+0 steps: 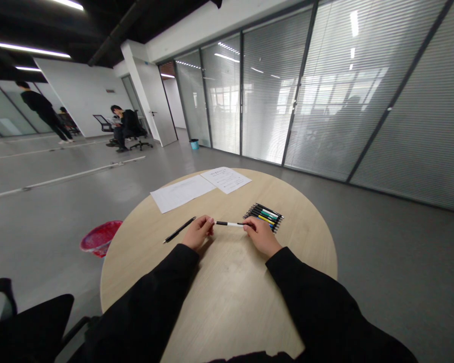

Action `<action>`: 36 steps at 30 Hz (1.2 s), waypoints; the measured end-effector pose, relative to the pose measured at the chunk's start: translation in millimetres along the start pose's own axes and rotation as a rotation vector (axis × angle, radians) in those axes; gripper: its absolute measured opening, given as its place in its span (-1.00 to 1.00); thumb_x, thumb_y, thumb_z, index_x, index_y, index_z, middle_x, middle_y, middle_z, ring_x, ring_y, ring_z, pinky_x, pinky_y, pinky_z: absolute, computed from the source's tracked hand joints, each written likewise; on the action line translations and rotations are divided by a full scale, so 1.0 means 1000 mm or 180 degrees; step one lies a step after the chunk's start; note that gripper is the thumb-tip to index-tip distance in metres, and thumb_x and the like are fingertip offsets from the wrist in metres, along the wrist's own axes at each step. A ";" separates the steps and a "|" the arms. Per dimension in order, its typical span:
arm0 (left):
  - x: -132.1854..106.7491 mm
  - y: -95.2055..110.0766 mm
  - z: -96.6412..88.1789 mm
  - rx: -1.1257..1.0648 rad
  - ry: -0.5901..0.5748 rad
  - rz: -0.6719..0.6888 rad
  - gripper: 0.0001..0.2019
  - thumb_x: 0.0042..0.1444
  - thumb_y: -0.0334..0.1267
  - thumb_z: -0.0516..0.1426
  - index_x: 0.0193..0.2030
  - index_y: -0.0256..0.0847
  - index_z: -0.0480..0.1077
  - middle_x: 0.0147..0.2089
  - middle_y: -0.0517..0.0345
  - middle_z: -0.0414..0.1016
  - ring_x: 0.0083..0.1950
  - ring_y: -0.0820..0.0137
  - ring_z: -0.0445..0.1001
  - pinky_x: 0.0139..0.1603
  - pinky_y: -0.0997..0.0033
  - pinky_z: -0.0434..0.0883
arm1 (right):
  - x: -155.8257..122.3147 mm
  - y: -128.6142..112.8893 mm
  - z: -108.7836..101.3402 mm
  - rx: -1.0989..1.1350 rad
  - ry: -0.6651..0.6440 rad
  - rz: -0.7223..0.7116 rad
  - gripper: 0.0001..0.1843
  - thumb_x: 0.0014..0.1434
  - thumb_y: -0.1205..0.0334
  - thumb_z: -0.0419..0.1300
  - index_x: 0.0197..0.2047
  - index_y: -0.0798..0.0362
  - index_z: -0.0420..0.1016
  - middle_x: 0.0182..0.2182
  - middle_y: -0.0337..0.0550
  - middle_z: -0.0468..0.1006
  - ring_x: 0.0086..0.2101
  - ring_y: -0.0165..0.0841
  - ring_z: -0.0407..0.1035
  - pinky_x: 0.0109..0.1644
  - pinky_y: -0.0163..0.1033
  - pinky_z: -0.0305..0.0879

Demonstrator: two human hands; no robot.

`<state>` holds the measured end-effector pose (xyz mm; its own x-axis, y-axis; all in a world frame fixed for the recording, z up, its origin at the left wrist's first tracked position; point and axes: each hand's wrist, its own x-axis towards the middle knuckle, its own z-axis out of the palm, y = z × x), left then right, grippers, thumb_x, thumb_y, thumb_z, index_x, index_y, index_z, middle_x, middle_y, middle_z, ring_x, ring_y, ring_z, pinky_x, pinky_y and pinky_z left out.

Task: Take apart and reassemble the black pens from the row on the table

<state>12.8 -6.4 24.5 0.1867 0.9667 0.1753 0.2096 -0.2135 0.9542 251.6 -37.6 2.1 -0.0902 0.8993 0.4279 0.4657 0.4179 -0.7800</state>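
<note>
A black and white pen [232, 224] is stretched level between my two hands, above the round wooden table [227, 282]. My left hand [199, 232] pinches its left end, and my right hand [263, 236] pinches the right end with thumb and fingers. Just left of my left hand lies a black pen [179, 230], slanted on the tabletop. Behind my right hand several pens [268, 214] are lined up side by side, with black, white, green, yellow and blue parts; my hand hides some of them.
Two sheets of paper, one blank-looking [183, 193] and one printed [226, 179], lie at the table's far side. A red-lined basket [100, 237] stands on the floor at left, near a black chair [30, 322]. Two people are farther back, one seated, one standing.
</note>
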 end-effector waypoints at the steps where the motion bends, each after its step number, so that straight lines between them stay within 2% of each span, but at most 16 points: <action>1: 0.000 -0.001 0.000 -0.0046 0.0034 -0.0008 -0.60 0.04 0.12 0.17 -0.47 -0.22 0.32 -0.61 0.26 0.33 -0.57 0.49 0.26 -0.50 0.47 0.21 | 0.000 0.000 0.000 0.0007 0.0002 0.0003 -0.88 0.18 0.29 0.13 -0.30 0.05 0.51 -0.42 -0.21 0.54 -0.41 -0.37 0.35 -0.29 -0.29 0.18; 6: 0.004 -0.011 0.000 -0.0479 0.0162 -0.0100 -0.63 0.02 0.08 0.21 -0.37 -0.22 0.32 -0.55 0.28 0.33 -0.55 0.50 0.30 -0.51 0.50 0.19 | 0.000 -0.002 -0.001 0.0007 0.0032 0.0031 -0.88 0.18 0.28 0.13 -0.30 0.05 0.51 -0.42 -0.21 0.54 -0.42 -0.37 0.35 -0.29 -0.29 0.19; 9: 0.007 -0.018 -0.002 -0.0618 0.0301 -0.0111 -0.63 0.01 0.08 0.21 -0.33 -0.21 0.31 -0.48 0.26 0.37 -0.51 0.49 0.34 -0.46 0.49 0.25 | 0.001 -0.002 -0.001 0.0009 0.0059 0.0060 -0.87 0.18 0.28 0.14 -0.29 0.05 0.52 -0.43 -0.22 0.54 -0.42 -0.36 0.36 -0.30 -0.29 0.19; 12: 0.010 -0.021 -0.006 -0.0461 0.0495 -0.0035 -0.67 0.02 0.03 0.20 -0.31 -0.20 0.31 -0.45 0.25 0.39 -0.47 0.46 0.38 -0.39 0.44 0.31 | 0.000 -0.003 -0.002 0.0025 0.0099 0.0109 -0.86 0.17 0.28 0.13 -0.29 0.05 0.52 -0.43 -0.22 0.54 -0.42 -0.36 0.37 -0.29 -0.28 0.20; 14: 0.009 -0.021 -0.008 -0.0047 0.0536 0.0096 -0.73 0.01 -0.04 0.20 -0.31 -0.20 0.33 -0.48 0.27 0.37 -0.47 0.44 0.36 -0.38 0.42 0.31 | 0.000 -0.004 -0.002 0.0025 0.0117 0.0139 -0.86 0.17 0.28 0.12 -0.29 0.05 0.52 -0.43 -0.21 0.55 -0.41 -0.35 0.38 -0.28 -0.27 0.21; 19: 0.002 -0.015 -0.009 0.1481 0.0251 0.0520 -0.91 0.00 -0.23 0.18 -0.34 -0.17 0.42 -0.48 0.20 0.40 -0.43 0.36 0.32 -0.34 0.35 0.27 | 0.000 -0.004 -0.003 -0.0019 0.0152 0.0152 -0.86 0.17 0.26 0.12 -0.30 0.04 0.52 -0.44 -0.21 0.54 -0.42 -0.34 0.37 -0.28 -0.27 0.22; 23: 0.000 -0.017 -0.008 0.2061 -0.0166 0.0692 -0.94 -0.01 -0.34 0.14 -0.36 -0.17 0.44 -0.41 0.11 0.44 -0.36 0.29 0.36 -0.28 0.31 0.28 | 0.000 -0.003 -0.002 -0.0051 0.0149 0.0152 -0.86 0.17 0.26 0.13 -0.31 0.05 0.52 -0.44 -0.21 0.54 -0.43 -0.35 0.36 -0.30 -0.28 0.21; 27: 0.002 -0.021 -0.007 0.2215 -0.0419 0.0686 -0.85 -0.04 -0.43 0.08 -0.37 -0.18 0.45 -0.35 0.06 0.46 -0.30 0.26 0.40 -0.20 0.28 0.31 | 0.000 -0.002 -0.001 -0.0074 0.0127 0.0139 -0.86 0.17 0.26 0.13 -0.32 0.05 0.51 -0.45 -0.21 0.54 -0.43 -0.36 0.35 -0.31 -0.28 0.19; 30: 0.001 -0.019 -0.007 0.2195 -0.0471 0.0684 -0.82 -0.06 -0.45 0.08 -0.35 -0.19 0.46 -0.35 0.07 0.46 -0.31 0.27 0.40 -0.19 0.29 0.31 | 0.000 -0.003 -0.002 -0.0075 0.0105 0.0137 -0.86 0.17 0.26 0.12 -0.32 0.05 0.51 -0.45 -0.22 0.53 -0.44 -0.36 0.35 -0.31 -0.28 0.18; 36: -0.001 -0.015 -0.005 0.1854 -0.0277 0.0609 -0.83 0.01 -0.29 0.15 -0.22 -0.20 0.46 -0.43 0.19 0.40 -0.43 0.36 0.33 -0.32 0.35 0.27 | 0.000 -0.003 -0.002 -0.0098 0.0090 0.0131 -0.86 0.17 0.26 0.13 -0.32 0.05 0.51 -0.44 -0.22 0.54 -0.43 -0.36 0.35 -0.29 -0.27 0.19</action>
<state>4.1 -3.8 10.8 0.3453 0.8938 0.2862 0.6496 -0.4477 0.6145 251.7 -38.7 5.0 -0.0456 0.9115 0.4087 0.4954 0.3760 -0.7831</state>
